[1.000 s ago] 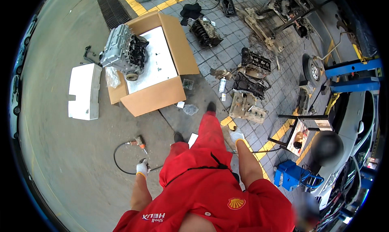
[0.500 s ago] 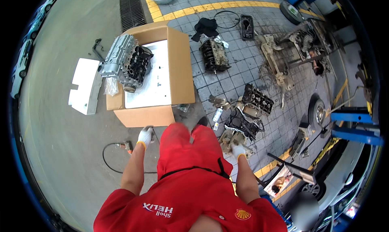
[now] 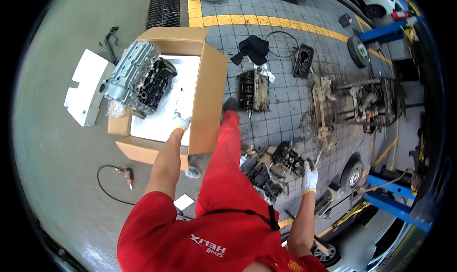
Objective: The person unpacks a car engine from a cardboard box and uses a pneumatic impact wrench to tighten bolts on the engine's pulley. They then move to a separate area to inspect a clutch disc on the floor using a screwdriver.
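Note:
My left hand [image 3: 180, 122], in a white knit glove with a yellow cuff, hangs over the white foam sheet [image 3: 157, 135] in the large cardboard box [image 3: 212, 101]. Its fingers look apart, with nothing seen in them; whether it touches the foam I cannot tell. A silver-and-black engine [image 3: 143, 79] rests on the box's left side, near that hand. My right hand [image 3: 310, 178], gloved alike, is held out to the right with fingers apart and no object visible in it. Closest to it in the picture is a dark cylinder head [image 3: 288, 159], among other engine parts [image 3: 266, 181].
Ahead on the tiles stand an engine block [image 3: 253, 90], a black cloth [image 3: 252, 50] and an oil pan [image 3: 303, 60]. A greasy subframe [image 3: 323, 105] and a wheel [image 3: 352, 173] lie to the right. An orange-and-black power tool [image 3: 127, 173] with a hose lies at left.
I have stepped forward, one foot now beside the engine block. My left hand has moved from outside the box to over its foam. My right hand has swung out to the right, past the engine parts.

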The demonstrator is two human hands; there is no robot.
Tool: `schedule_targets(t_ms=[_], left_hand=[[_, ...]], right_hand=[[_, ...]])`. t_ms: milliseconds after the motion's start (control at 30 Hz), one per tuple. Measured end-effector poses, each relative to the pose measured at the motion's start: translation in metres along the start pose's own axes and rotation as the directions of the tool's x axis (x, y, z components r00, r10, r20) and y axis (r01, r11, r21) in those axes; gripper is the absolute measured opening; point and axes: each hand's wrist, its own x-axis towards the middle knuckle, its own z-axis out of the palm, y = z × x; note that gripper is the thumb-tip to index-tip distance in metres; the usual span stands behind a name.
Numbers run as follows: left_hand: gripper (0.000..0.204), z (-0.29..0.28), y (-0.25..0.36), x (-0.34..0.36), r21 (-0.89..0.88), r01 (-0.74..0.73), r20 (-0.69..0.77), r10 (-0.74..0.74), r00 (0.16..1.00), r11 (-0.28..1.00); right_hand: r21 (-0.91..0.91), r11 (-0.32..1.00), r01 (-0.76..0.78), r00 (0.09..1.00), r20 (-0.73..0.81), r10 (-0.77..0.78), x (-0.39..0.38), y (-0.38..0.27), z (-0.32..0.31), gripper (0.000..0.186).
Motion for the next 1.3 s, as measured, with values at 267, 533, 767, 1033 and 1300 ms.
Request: schedule_targets(t_ms=[267,533,767,1033,1300], left_hand=[[0.098,-0.001,0.196,0.152,-0.026,0.120,-0.125,-0.122,0.985,0.992],[0.043,0.037,0.219,0.224,-0.003,0.137,-0.309,-0.131,0.942,0.991],[0.045,0.055,0.205,0.235,0.033,0.106,-0.349,-0.088,0.933,0.994],[0.058,0.050,0.197,0.238,-0.008,0.046,-0.304,-0.046,0.951,0.999],[0.061,0.045,0.205,0.227,0.036,0.030,-0.379,-0.014,0.925,0.999]], right_hand=[[-0.349,0.920,0.177,0.833,0.551,0.049,0.320,-0.117,0.391,0.042],[-0.694,0.595,0.405,0.883,0.465,-0.059,0.638,0.004,0.699,0.048],[-0.835,0.316,0.451,0.890,0.392,-0.232,0.754,0.121,0.816,0.047],[-0.805,0.014,0.593,0.795,0.582,-0.168,0.793,0.138,0.860,0.034],[0.332,0.673,-0.661,0.549,0.826,0.132,0.641,0.035,0.760,0.025]])
